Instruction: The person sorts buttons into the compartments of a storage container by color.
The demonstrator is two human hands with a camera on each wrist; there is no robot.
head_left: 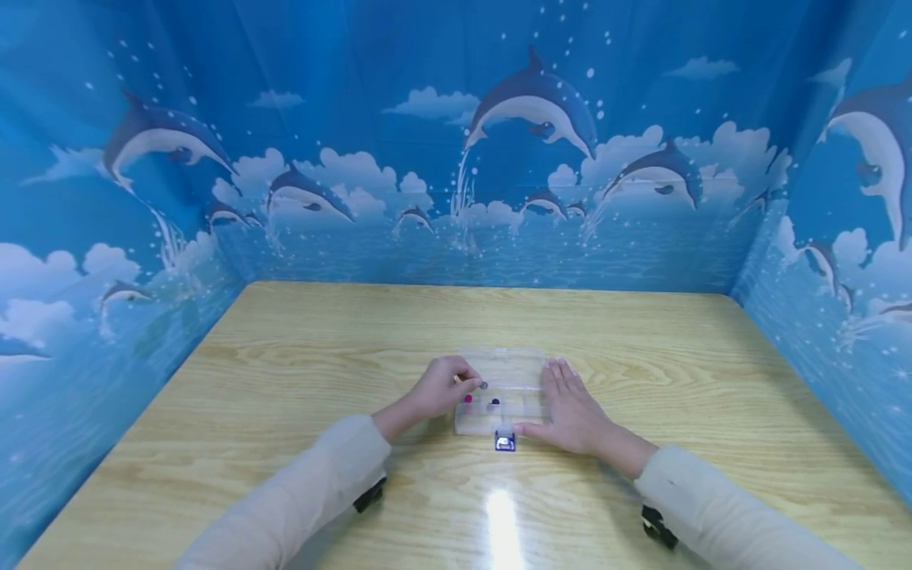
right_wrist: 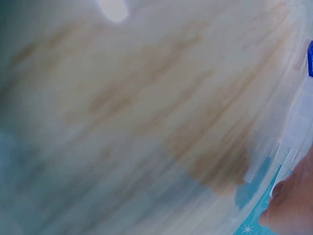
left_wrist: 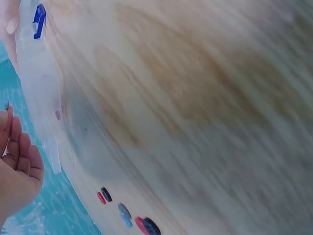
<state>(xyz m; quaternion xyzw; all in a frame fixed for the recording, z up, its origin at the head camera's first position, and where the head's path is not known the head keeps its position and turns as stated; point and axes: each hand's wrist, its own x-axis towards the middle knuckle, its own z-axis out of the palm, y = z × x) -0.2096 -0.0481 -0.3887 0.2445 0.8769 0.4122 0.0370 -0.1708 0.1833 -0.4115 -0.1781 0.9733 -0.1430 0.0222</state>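
Note:
A clear plastic box (head_left: 473,426) lies with its lid (head_left: 506,367) folded back and a blue latch (head_left: 505,441) at its front. My left hand (head_left: 442,388) pinches a small grey round piece (head_left: 484,385) between thumb and finger, over the box's left side. That piece (left_wrist: 7,105) appears edge-on in the left wrist view. Inside the box show a red piece (head_left: 468,399) and a dark piece (head_left: 495,401). My right hand (head_left: 573,416) rests along the right side of the box, fingers extended, thumb near the latch.
In the left wrist view, several small discs lie on the wooden table: a red and black pair (left_wrist: 104,195), a blue one (left_wrist: 124,214) and a larger red and black pair (left_wrist: 148,226). A blue dolphin-print curtain (head_left: 399,237) stands around the table (head_left: 321,317).

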